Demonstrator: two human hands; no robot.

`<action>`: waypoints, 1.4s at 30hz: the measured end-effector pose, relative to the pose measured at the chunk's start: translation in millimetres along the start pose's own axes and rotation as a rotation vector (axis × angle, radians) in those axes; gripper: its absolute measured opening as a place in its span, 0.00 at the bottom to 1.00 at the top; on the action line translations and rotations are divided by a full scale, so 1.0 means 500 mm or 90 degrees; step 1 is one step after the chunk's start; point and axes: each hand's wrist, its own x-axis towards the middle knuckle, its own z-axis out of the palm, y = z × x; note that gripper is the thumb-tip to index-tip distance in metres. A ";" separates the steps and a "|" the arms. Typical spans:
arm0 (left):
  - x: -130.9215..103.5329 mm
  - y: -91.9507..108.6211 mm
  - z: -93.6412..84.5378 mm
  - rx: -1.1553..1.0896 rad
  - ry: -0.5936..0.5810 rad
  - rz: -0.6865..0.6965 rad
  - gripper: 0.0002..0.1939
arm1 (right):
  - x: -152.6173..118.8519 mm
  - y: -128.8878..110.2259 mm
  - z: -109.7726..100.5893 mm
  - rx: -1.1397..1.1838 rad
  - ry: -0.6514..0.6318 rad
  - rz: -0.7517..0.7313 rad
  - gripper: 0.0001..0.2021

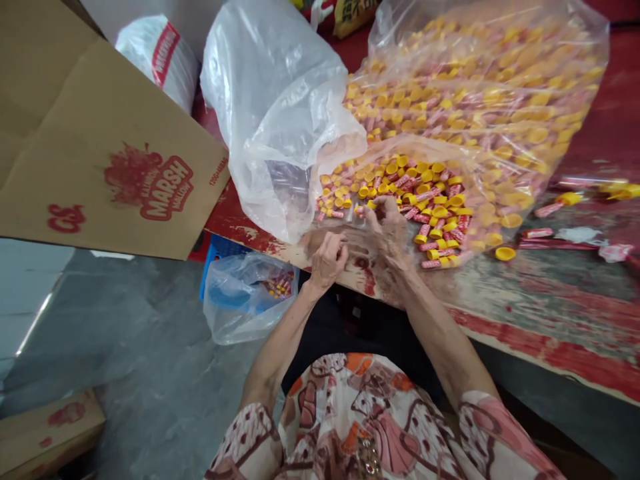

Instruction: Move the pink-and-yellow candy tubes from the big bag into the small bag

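Observation:
A big clear plastic bag (280,100) lies open on the worn red table (550,313), spilling small pink tubes with yellow caps (425,193). My right hand (387,230) reaches into the bag's mouth among the tubes, fingers bent down onto them; whether it grips one is hidden. My left hand (327,257) rests at the table's near edge just outside the bag, fingers curled, and what it holds I cannot make out.
A brown carton flap (100,133) with red print rises at left. Below the table edge a small clear bag (245,297) hangs over a blue crate (217,250). Loose tubes and caps (537,233) lie on the table at right. Another carton (45,427) sits on the grey floor.

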 end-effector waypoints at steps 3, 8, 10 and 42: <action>0.016 -0.006 -0.005 -0.038 0.005 -0.029 0.12 | 0.010 -0.001 0.006 0.184 -0.033 0.074 0.23; 0.068 -0.013 -0.021 -0.138 -0.044 -0.056 0.23 | 0.020 -0.007 0.011 0.371 -0.154 0.184 0.30; 0.088 -0.010 -0.027 -0.184 -0.075 -0.060 0.20 | 0.019 -0.012 0.010 0.376 -0.161 0.196 0.29; 0.037 -0.021 -0.051 0.108 -0.063 0.062 0.13 | 0.011 -0.026 0.006 0.251 -0.054 0.098 0.26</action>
